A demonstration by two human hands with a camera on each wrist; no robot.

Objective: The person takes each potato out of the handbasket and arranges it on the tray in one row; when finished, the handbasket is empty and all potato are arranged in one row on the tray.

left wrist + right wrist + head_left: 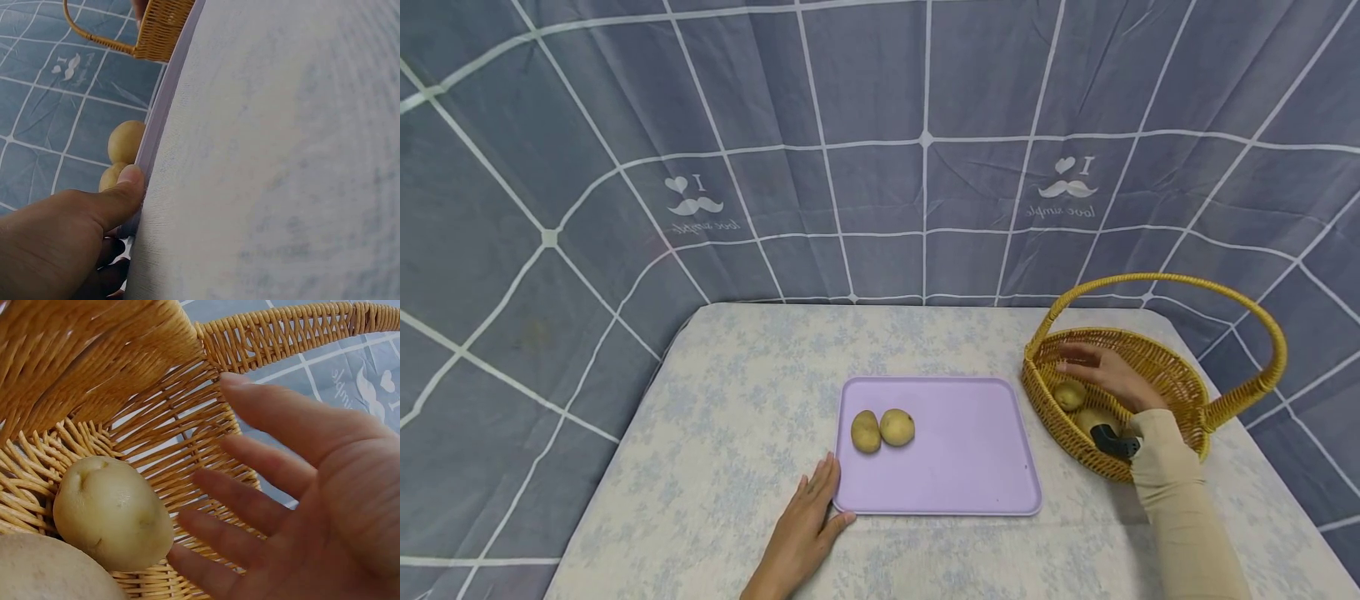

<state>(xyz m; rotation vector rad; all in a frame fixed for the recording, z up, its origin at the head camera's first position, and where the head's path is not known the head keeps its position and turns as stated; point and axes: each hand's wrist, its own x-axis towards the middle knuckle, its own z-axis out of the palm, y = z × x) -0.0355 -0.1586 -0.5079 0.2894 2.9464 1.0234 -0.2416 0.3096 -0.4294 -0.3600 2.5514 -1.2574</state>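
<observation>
A smooth, yellow-tan, rounded potato [112, 512] is contained in the golden-brown woven wicker basket [1060, 435], which is positioned to the right of the lilac, rectangular, shallow tray [970, 450]. The right hand [306, 506] is held inside the basket with its fingers extended and spread; nothing is gripped. The potato is located just beside the fingertips, nearest to the little finger; whether contact is made cannot be told. A second, pale tan potato [50, 569] is seen beside the first, farther from the fingers. In the head view it is partly covered by the black wrist device [1112, 442], which is worn at the cuff of the beige sleeve [1187, 517].

The left hand [801, 525] is placed at the near left corner of the tray. Its fingers are laid straight along the left rim, and its thumb is rested on the near rim. On the left part of the tray, a brownish oval potato [865, 432] and a paler, rounder potato [897, 427] are set side by side. The tray is supported by a white cloth with pale blue florals [737, 417]. Beyond the tray, a grey-blue fabric curtain with white grid lines [880, 192] is hung.
</observation>
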